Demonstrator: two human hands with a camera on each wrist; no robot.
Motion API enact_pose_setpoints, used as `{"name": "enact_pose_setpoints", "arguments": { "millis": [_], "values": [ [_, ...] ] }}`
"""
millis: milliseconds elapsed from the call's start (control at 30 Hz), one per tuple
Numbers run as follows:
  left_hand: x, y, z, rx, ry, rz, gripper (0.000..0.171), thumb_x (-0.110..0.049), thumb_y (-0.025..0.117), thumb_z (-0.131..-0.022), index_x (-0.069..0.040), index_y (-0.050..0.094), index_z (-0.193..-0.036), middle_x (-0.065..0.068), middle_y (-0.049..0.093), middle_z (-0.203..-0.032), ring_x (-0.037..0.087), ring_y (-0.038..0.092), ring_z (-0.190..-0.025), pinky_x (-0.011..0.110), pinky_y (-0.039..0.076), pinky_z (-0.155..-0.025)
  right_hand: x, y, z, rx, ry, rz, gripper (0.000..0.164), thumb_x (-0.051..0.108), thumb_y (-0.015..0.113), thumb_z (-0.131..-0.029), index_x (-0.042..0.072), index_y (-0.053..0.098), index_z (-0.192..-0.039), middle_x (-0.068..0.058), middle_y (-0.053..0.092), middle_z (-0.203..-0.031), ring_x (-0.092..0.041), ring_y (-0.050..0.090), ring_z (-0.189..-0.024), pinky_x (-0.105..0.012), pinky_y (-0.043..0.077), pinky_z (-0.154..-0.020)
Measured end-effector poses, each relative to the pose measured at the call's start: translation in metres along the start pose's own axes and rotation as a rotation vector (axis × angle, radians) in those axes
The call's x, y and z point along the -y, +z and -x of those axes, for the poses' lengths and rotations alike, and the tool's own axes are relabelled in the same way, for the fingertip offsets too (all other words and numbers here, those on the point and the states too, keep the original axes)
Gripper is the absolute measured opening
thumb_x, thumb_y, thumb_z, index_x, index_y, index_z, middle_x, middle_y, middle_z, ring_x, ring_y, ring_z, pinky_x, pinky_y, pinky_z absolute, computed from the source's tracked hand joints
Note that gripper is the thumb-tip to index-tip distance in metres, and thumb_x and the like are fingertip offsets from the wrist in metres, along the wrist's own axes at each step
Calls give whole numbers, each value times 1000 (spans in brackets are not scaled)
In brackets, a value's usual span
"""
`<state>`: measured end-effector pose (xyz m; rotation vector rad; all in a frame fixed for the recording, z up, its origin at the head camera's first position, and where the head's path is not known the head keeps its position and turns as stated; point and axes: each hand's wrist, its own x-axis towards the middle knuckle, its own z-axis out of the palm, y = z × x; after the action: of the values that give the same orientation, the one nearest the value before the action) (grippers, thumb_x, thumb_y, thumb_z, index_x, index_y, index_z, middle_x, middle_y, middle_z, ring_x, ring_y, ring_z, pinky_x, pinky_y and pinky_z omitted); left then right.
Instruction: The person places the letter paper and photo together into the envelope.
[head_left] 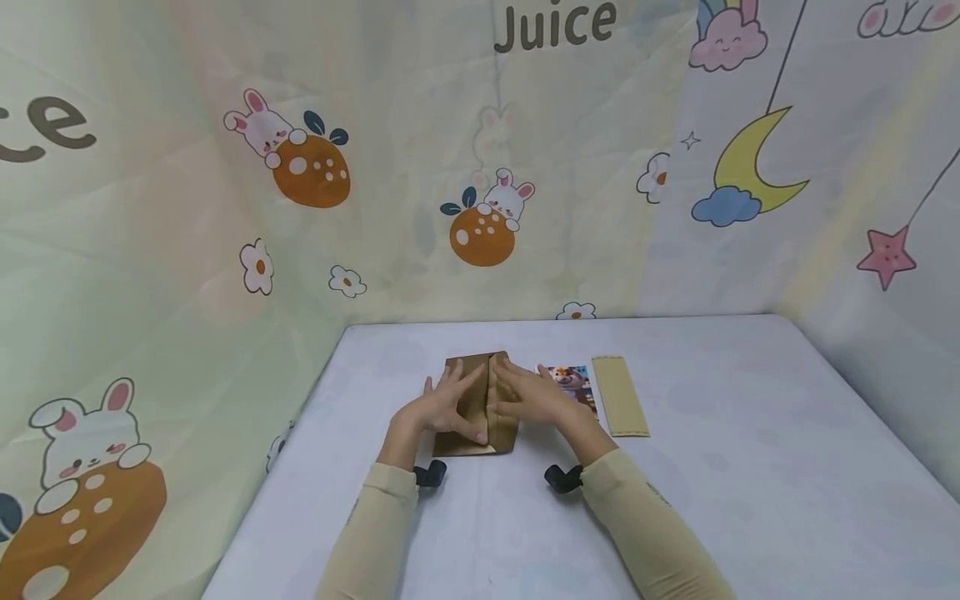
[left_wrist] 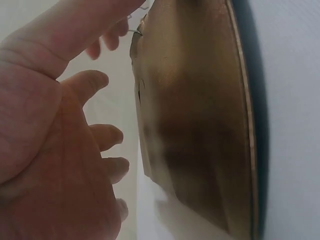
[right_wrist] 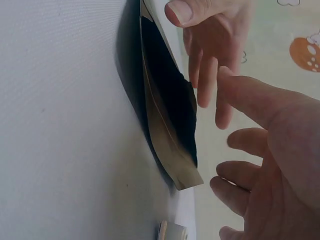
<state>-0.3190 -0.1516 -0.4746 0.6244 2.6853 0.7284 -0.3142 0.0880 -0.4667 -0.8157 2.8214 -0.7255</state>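
A brown folded paper piece (head_left: 471, 408), with a lengthwise seam near its middle, lies on the white table. Over its left part is my left hand (head_left: 438, 408), fingers spread and thumb pointing at the seam. My right hand (head_left: 537, 395) is above the right part, its fingertips close to the seam. Whether any fingertip touches the paper I cannot tell. In the right wrist view, one flap of the brown paper (right_wrist: 167, 135) stands raised over a dark gap. The left wrist view shows its smooth brown face (left_wrist: 200, 100) beside the spread fingers.
Right of the paper lies a colourful picture card (head_left: 576, 385), partly behind my right hand. A tan rectangular strip (head_left: 621, 397) lies beyond it. A printed curtain (head_left: 405, 150) hangs around the white table (head_left: 750, 467).
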Motion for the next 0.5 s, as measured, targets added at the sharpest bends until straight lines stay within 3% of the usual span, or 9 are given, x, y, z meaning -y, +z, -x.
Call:
{"name": "enact_pose_setpoints", "arguments": {
  "millis": [300, 500],
  "values": [
    [-2, 3, 2, 25, 8, 34, 128, -51, 97, -66, -33, 19, -167, 22, -5, -174, 48, -7, -159, 69, 2, -125, -1, 4, 2, 54, -5, 60, 78, 49, 67, -99, 7, 40, -159, -18, 35, -166, -35, 38, -153, -72, 6, -124],
    [-6, 3, 1, 60, 25, 8, 129, -51, 97, -65, -31, 21, -167, 19, -6, -175, 47, -8, -160, 69, 3, -125, -2, 6, 0, 75, -14, 83, 72, 50, 67, -98, 7, 50, -153, -15, 44, -163, -35, 43, -150, -72, 6, -123]
  ]
}}
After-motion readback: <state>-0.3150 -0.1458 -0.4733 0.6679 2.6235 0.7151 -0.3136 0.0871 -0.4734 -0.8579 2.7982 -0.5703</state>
